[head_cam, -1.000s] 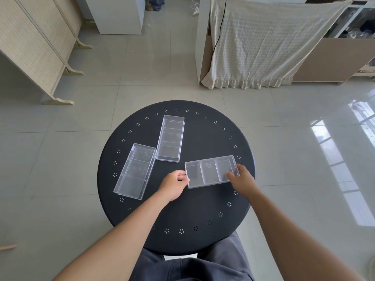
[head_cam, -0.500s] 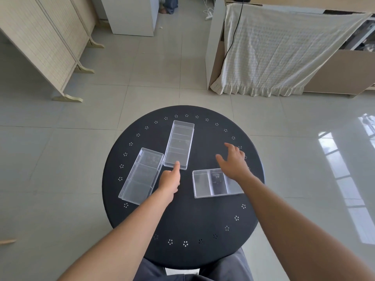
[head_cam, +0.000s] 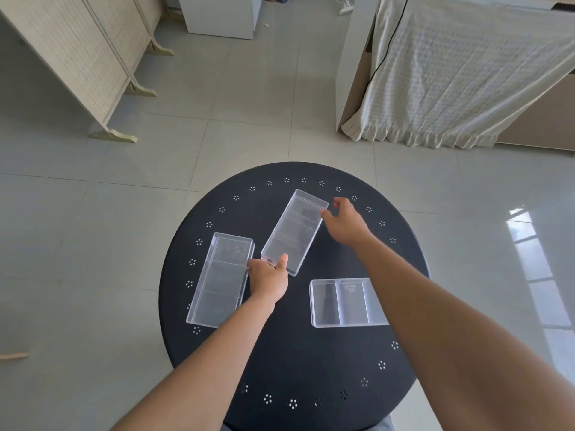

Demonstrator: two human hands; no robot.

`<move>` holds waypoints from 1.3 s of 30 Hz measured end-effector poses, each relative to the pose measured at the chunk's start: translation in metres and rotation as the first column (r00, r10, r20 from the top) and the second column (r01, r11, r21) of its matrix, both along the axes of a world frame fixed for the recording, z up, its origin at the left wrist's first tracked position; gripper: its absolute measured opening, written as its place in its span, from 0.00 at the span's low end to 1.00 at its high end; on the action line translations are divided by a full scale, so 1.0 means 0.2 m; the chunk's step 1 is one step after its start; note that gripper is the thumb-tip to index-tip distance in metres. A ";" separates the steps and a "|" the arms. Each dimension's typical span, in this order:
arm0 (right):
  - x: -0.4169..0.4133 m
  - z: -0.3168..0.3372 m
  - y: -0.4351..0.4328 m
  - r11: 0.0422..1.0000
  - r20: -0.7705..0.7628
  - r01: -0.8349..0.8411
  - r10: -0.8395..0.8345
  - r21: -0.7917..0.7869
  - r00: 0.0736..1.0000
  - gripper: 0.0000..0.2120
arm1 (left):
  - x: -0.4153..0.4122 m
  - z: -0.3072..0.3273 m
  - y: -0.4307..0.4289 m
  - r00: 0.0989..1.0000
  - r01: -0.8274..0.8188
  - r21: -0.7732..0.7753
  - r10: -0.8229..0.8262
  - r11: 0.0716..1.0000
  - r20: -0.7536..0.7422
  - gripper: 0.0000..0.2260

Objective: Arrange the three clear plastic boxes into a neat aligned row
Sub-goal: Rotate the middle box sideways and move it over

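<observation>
Three clear plastic boxes with inner dividers lie on a round black table (head_cam: 295, 353). The middle box (head_cam: 294, 231) lies slanted, its far end leaning right. My left hand (head_cam: 269, 279) grips its near end, thumb over the rim. My right hand (head_cam: 343, 222) holds its far right corner. The left box (head_cam: 222, 279) lies lengthwise close beside my left hand. The right box (head_cam: 342, 303) lies crosswise near the front, its right end hidden under my right forearm.
The table's rim is dotted with small perforated flower patterns. Around it is grey tiled floor. A folding wooden screen (head_cam: 77, 57) stands at the back left, and a cloth-draped cabinet (head_cam: 460, 73) at the back right.
Both hands left the right box and moved up to the middle box. They now grip its two ends, and the box has turned so its far end leans right.
</observation>
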State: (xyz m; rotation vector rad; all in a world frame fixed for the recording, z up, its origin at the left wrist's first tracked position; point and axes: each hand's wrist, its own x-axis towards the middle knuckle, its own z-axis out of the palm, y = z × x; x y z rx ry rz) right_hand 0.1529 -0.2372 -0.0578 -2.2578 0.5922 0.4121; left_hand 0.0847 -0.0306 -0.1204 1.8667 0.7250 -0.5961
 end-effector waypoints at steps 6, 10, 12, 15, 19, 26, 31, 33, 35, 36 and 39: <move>-0.14 -0.09 -0.05 0.999 -0.065 0.023 -0.021 0.028 0.998 0.28 | 0.06 0.06 0.05 0.976 0.163 0.184 -0.185 0.969 0.114 0.17; -0.26 -0.16 -0.08 0.999 -0.056 0.005 -0.003 0.042 0.998 0.32 | 0.05 0.09 0.06 0.969 0.070 0.201 -0.114 0.977 0.220 0.19; -0.29 -0.15 -0.08 1.000 -0.070 -0.007 0.009 0.030 0.998 0.33 | 0.02 0.10 0.05 0.964 0.024 0.166 -0.067 0.986 0.256 0.18; -0.33 -0.13 -0.09 0.999 -0.098 -0.044 0.041 -0.031 0.994 0.38 | -0.03 0.11 0.05 0.957 0.023 0.142 -0.063 0.990 0.285 0.19; -0.38 -0.14 -0.12 1.000 -0.113 0.001 0.001 0.018 0.994 0.49 | -0.09 0.11 0.07 0.946 0.082 0.137 -0.121 0.987 0.300 0.23; -0.41 -0.08 -0.12 0.988 -0.050 0.085 -0.079 0.132 0.996 0.49 | -0.12 0.14 0.11 0.925 0.109 0.060 -0.123 0.992 0.360 0.26; -0.40 0.00 -0.13 0.993 0.097 0.054 -0.064 0.104 0.993 0.36 | -0.12 0.17 0.12 0.877 0.195 0.049 -0.197 0.980 0.439 0.26; -0.39 0.03 -0.14 0.994 0.119 0.061 -0.071 0.087 0.990 0.30 | -0.10 0.17 0.13 0.880 0.224 0.071 -0.233 0.972 0.414 0.26; -0.38 0.04 -0.15 0.993 0.128 0.083 -0.094 0.087 0.987 0.27 | -0.08 0.18 0.13 0.886 0.233 0.061 -0.238 0.970 0.399 0.25; -0.38 0.04 -0.15 0.990 0.135 0.097 -0.110 0.100 0.985 0.25 | -0.08 0.18 0.14 0.889 0.230 0.044 -0.228 0.972 0.397 0.24; -0.38 0.05 -0.16 0.980 0.137 0.132 -0.153 0.149 0.979 0.20 | -0.06 0.20 0.12 0.901 0.214 -0.003 -0.196 0.977 0.386 0.22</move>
